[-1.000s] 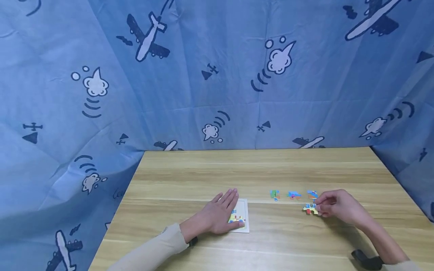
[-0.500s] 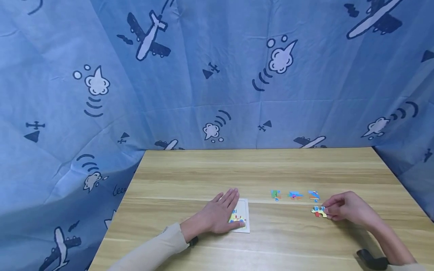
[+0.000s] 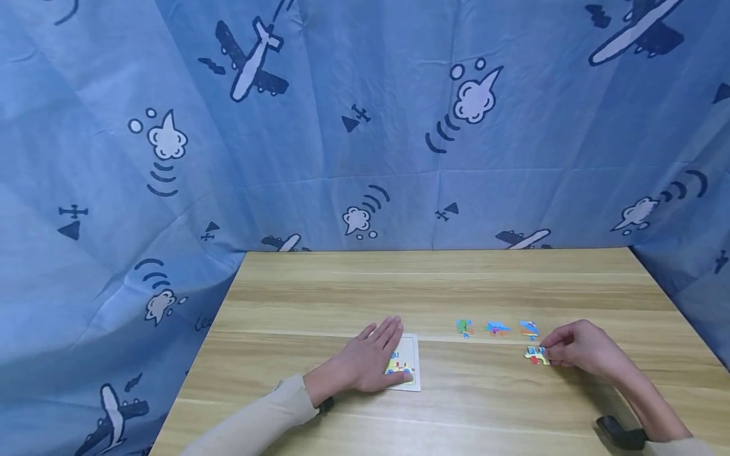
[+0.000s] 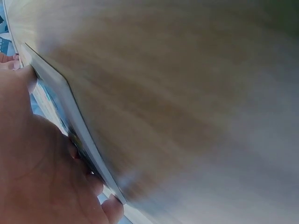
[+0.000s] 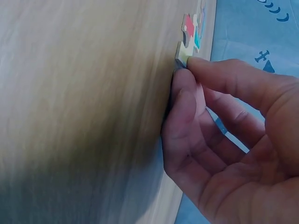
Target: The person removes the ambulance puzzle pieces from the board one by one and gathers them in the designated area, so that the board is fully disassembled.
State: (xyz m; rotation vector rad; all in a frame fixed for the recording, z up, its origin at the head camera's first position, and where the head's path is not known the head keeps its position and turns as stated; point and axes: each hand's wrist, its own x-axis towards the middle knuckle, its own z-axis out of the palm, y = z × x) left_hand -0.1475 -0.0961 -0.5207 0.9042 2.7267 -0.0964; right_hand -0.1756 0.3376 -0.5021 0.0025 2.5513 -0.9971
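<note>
My left hand [image 3: 371, 361] rests flat over a small white-framed jigsaw board [image 3: 414, 361], fingers straight and thumb across its picture. The palm covers much of the board; its pale edge [image 4: 77, 116] runs beside the hand in the left wrist view. To the right, my right hand [image 3: 582, 348] pinches a yellow, red and blue jigsaw piece [image 3: 535, 356] between thumb and fingers, low over the table. The right wrist view shows the same piece [image 5: 188, 30] beyond the fingertips. Past it lie three loose jigsaw pieces, a green one [image 3: 464, 327], a pink-and-blue one [image 3: 497, 329] and a blue-and-orange one [image 3: 528, 329].
The wooden table [image 3: 342, 291] extends to a back edge where a blue curtain [image 3: 399, 145] with airplane prints hangs. The curtain also closes off the left and right sides. A dark band [image 3: 621, 434] sits at my right wrist.
My right hand has moved a little to the right with the pinched jigsaw piece, then stayed nearly still. The left hand and board have kept their place.
</note>
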